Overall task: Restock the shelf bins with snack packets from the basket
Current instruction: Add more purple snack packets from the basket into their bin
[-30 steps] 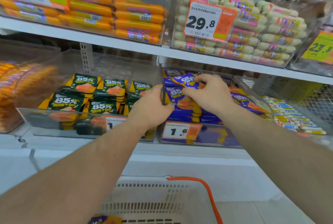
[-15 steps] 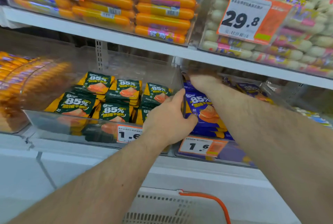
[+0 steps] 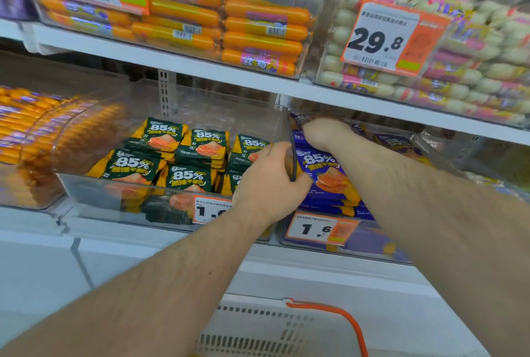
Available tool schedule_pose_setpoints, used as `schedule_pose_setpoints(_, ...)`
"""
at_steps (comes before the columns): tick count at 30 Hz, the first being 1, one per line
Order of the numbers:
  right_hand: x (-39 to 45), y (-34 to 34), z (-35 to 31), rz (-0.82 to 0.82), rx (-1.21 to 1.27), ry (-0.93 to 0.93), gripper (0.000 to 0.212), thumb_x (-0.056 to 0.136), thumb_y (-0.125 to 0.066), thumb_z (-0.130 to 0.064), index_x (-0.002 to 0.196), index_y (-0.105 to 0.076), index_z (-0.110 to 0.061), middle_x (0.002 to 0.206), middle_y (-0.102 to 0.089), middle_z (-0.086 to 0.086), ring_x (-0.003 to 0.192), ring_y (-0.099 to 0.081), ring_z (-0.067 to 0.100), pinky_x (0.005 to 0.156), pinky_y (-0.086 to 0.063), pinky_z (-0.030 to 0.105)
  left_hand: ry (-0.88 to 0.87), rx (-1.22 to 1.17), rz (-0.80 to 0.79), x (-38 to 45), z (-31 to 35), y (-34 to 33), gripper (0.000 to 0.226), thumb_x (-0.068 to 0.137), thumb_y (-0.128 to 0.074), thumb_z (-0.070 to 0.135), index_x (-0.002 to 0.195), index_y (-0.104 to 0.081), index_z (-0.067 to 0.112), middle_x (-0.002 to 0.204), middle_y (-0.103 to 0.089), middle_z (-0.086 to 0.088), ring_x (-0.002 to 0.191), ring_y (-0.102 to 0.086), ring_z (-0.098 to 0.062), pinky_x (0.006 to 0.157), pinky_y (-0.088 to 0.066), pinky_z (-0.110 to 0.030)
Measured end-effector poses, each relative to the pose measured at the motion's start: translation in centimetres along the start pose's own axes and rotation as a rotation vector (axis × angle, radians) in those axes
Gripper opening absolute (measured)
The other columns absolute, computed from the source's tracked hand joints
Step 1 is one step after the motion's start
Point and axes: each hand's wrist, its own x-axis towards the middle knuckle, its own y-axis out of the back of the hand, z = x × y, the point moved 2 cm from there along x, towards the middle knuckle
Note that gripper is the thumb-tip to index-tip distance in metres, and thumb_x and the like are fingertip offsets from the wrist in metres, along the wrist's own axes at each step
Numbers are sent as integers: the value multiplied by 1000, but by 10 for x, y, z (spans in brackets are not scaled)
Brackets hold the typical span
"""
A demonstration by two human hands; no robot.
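Steadying the clear divider [image 3: 292, 153] between two bins, the left hand [image 3: 269, 181] has its fingers curled over the divider's top edge, thumb on the purple side. The right hand [image 3: 322, 133] reaches deep into the right bin [image 3: 430, 150]; its fingers are hidden behind the knuckles, so cannot tell whether they hold a packet. Purple packets [image 3: 327, 176] lie stacked just below and in front of those fingers; green packets [image 3: 175, 155] fill the bin left of the left fingers. The basket [image 3: 258, 328] sits well below both hands, contents out of view. Judgement: packets look light, flat, soft and slick-filmed; best pinched at a sealed edge, or pressed flat from above to square the stack. Crushing risk seems low.
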Motion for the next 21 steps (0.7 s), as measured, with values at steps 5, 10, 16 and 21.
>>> schedule_pose_setpoints(5,-89,11,-8,556,245,229,31,91,-47,-31,84,-68,-11,82,-65,7,84,-62,30,70,-49,36,-292,13,286,-35,3,25,19,82,-63,14,96,-55,22,84,-46,15,74,-47,-3,67,-45,-24)
schedule_pose_setpoints(10,-180,-49,-13,802,534,660,22,74,-47,-20,54,-48,-10,54,-46,7,57,-41,22,53,-25,33,-228,242,-80,-102,-39,39,9,79,-56,21,84,-50,26,56,-41,13,56,-45,-6,54,-33,-29)
schedule_pose_setpoints(16,-227,-204,-15,242,719,470,24,74,-43,-27,52,-37,-19,52,-29,-9,52,-34,18,50,-25,33,246,636,-926,-145,-113,31,32,92,-53,29,123,-60,24,124,-61,0,112,-57,-20,86,-43,-29)
schedule_pose_setpoints(21,-265,-319,-20,-400,577,130,43,93,-50,-25,56,-29,-19,50,-26,-2,48,-24,17,50,-18,31,312,793,-1075,-172,-151,30,13,89,-50,33,79,-54,25,94,-67,-2,92,-62,-23,85,-51,-40)
